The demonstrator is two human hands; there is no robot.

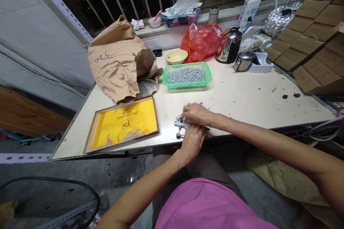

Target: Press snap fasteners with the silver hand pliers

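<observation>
A small metal clamp (177, 123) with a bit of red and a dark round-ended screw lies at the front edge of the table. My left hand (192, 140) is closed around its near side, the fingertips hidden beneath the other hand. Over the top of it, my right hand (199, 113) bends its fingers down beside the clamp's upper part; what they pinch, if anything, is hidden. A thin pointed piece shows just past the right knuckles. Most of the clamp is covered by both hands.
A shallow tray with a yellow bottom (110, 120) holds loose small metal pins, left of my hands. Behind stand a green basket (166, 85) full of similar pins and an open brown paper sack (115, 64). A red bag (202, 43), kettle (233, 44) and cardboard (309, 43) are farther back.
</observation>
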